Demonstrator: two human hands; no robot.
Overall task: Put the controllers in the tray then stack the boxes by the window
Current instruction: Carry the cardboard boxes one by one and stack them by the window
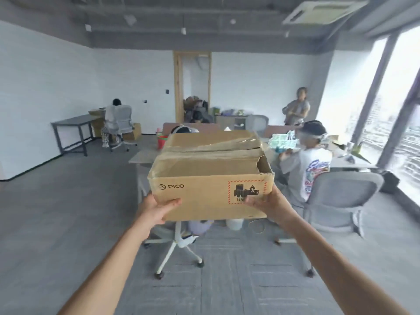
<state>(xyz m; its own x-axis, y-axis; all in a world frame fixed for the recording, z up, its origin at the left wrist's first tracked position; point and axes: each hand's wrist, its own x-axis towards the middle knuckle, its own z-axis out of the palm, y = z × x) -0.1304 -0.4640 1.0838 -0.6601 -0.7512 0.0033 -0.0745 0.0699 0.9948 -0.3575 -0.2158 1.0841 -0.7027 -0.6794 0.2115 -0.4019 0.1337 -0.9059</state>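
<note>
The box (210, 176) is up in the air at arm's length, mid-room, "PICO" printed on its front and its top right corner torn. Left hand (156, 209) grips the lower left corner, thumb on the front, fingers tucked under out of sight. Right hand (267, 205) does the same on the right, thumb covering part of the warning label (246, 192). The box blocks most of the desk (142, 159) behind it. Window (395, 123) is off to the right, blown out and blurry.
</note>
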